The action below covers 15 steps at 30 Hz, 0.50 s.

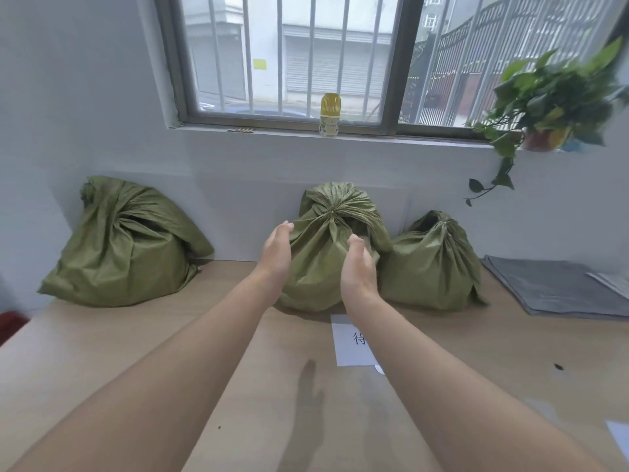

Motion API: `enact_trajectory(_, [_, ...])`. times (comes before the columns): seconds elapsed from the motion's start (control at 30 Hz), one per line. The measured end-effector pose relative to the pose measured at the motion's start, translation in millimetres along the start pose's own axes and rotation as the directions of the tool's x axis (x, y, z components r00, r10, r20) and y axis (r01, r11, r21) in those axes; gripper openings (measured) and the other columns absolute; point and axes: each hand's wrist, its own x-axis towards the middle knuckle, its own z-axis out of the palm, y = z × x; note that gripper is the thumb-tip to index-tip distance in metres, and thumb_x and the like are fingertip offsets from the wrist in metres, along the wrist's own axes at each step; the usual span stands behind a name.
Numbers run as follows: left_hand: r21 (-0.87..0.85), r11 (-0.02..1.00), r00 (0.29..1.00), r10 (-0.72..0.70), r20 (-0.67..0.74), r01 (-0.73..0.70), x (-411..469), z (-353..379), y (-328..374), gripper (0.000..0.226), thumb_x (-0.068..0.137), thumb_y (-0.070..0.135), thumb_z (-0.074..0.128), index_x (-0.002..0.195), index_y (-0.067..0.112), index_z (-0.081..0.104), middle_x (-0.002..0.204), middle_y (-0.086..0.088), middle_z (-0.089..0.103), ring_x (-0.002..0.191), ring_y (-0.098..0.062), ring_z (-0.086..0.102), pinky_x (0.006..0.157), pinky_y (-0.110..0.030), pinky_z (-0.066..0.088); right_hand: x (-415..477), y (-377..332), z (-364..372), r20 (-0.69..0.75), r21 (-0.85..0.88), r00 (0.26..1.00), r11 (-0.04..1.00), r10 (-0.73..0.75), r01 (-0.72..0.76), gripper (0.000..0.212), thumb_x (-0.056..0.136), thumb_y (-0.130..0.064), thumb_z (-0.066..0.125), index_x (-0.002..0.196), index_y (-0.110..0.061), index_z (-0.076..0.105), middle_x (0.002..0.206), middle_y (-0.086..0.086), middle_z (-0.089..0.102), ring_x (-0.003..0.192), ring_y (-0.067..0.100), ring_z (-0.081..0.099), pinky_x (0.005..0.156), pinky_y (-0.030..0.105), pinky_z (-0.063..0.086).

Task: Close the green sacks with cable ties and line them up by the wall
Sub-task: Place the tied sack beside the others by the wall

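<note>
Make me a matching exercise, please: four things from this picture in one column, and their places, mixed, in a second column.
Things:
1. bottle
2. plant
3. paper
4. mat

Places:
a. table, right edge
b. sill, middle
c. table, in front of the middle sack
d. sill, right end

Pairs: 1-b, 2-d, 3-c, 4-a

label (347, 350) before middle sack (323, 267): text half hidden by forearm (408, 362) | mat (551, 287) right of middle sack: edge-cut | plant (551, 97): blurred
</note>
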Motion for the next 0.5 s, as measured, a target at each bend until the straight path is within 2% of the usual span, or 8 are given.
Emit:
enact_trajectory(0.17, [-0.003, 1.000, 1.000, -0.009, -0.020, 0.008, -47.3, -25.7, 6.0, 0.052, 0.105, 0.045, 0.040, 0.154, 0.028, 0.041, 0.160, 0.003, 0.039, 0.149, -0.018, 0.033, 0.116, -0.035, 0.021, -47.2, -5.8, 3.9, 0.064, -0.007, 0.998, 1.000, 0.010, -0.010, 0.054, 0.104, -0.050, 0.034, 0.145, -0.024, 0.056, 0.143, 0.002, 0.058, 0.135, 0.025, 0.049, 0.118, 0.049, 0.035])
enact_trajectory(0.3, [-0.003, 1.000, 0.997, -0.015, -0.073, 0.014, -86.0, -49.5, 10.8, 0.052, 0.104, 0.046, 0.042, 0.154, 0.029, 0.042, 0.160, 0.005, 0.040, 0.149, -0.018, 0.033, 0.116, -0.035, 0.021, -83.0, -10.3, 9.6, 0.142, -0.003, 0.990, 1.000, -0.020, 0.020, 0.054, 0.104, -0.050, 0.034, 0.144, -0.023, 0.057, 0.139, 0.000, 0.059, 0.133, 0.022, 0.051, 0.118, 0.047, 0.036])
enact_trajectory(0.43, [0.025, 1.000, 0.993, -0.006, -0.121, 0.009, -128.6, -85.6, 15.2, 0.053, 0.103, 0.046, 0.044, 0.153, 0.028, 0.043, 0.160, 0.005, 0.041, 0.149, -0.018, 0.035, 0.122, -0.036, 0.020, -123.9, -15.2, 21.8, 0.215, 0.012, 0.976, 1.000, -0.026, 0.025, 0.054, 0.098, -0.057, 0.034, 0.128, -0.023, 0.064, 0.118, -0.005, 0.061, 0.122, 0.022, 0.056, 0.115, 0.049, 0.040])
enact_trajectory(0.5, [0.022, 1.000, 0.990, -0.007, -0.143, 0.010, -149.9, -109.4, 19.2, 0.052, 0.103, 0.048, 0.044, 0.152, 0.030, 0.045, 0.158, 0.005, 0.042, 0.148, -0.017, 0.035, 0.123, -0.037, 0.020, -144.4, -15.8, 32.5, 0.243, 0.033, 0.969, 0.999, -0.041, 0.034, 0.056, 0.097, -0.058, 0.035, 0.129, -0.023, 0.065, 0.125, -0.002, 0.062, 0.127, 0.024, 0.055, 0.114, 0.046, 0.039])
